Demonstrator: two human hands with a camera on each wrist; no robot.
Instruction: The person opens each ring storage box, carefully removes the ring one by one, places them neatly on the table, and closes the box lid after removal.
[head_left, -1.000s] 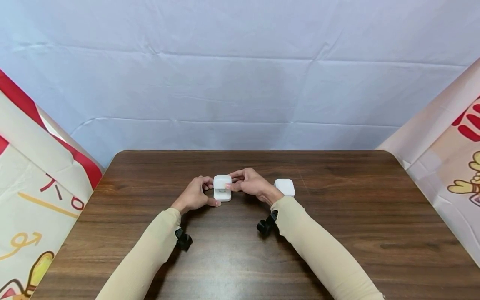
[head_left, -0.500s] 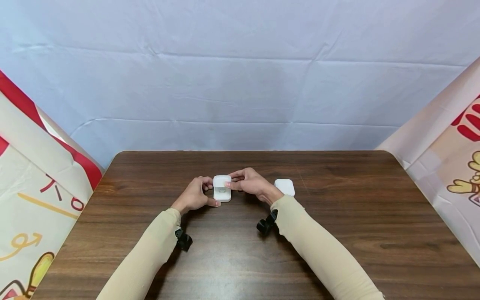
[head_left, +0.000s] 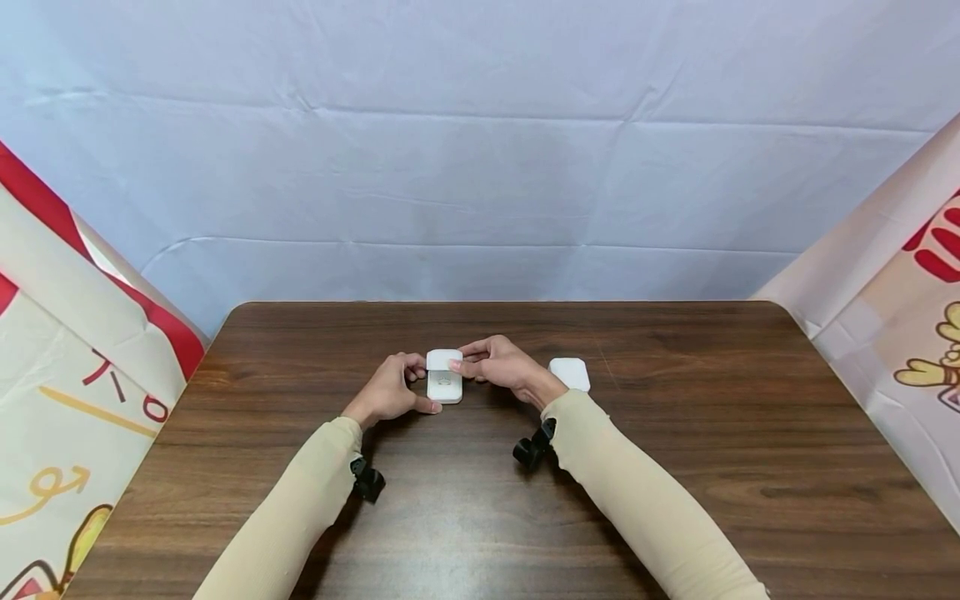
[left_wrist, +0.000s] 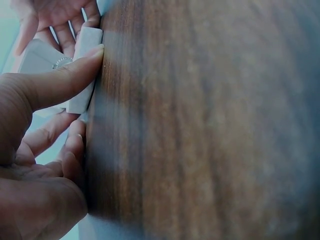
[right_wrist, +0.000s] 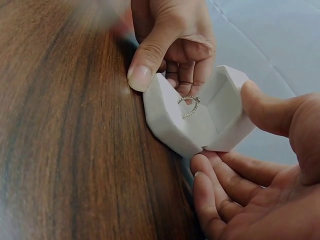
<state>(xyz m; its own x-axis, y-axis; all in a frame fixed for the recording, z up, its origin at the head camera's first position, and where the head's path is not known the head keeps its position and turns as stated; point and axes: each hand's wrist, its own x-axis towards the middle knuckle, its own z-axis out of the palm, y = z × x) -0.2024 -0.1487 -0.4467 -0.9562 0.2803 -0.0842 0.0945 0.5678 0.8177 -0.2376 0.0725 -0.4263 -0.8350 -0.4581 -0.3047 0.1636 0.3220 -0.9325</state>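
A white ring box (right_wrist: 167,120) stands on the wooden table with its lid (right_wrist: 235,125) tilted up on the hinge. A silvery ring (right_wrist: 191,108) set with small stones sits upright in the box. My left hand (head_left: 392,387) grips the base from the left, the thumb at its front edge and the fingers behind. From the right, my right hand (head_left: 510,367) holds the lid, its thumb on the lid's edge and its other fingers near the hinge side. In the left wrist view, the left thumb partly covers the box.
Another white piece with cut corners (head_left: 570,374) lies on the table (head_left: 675,433) just beyond the right wrist. A pale cloth (head_left: 480,183) hangs behind the table's far edge, with printed cloths at both sides.
The ring box's lid has swung farther back under my right hand, so more of the inside and the ring shows. My left hand stays in place on the base.
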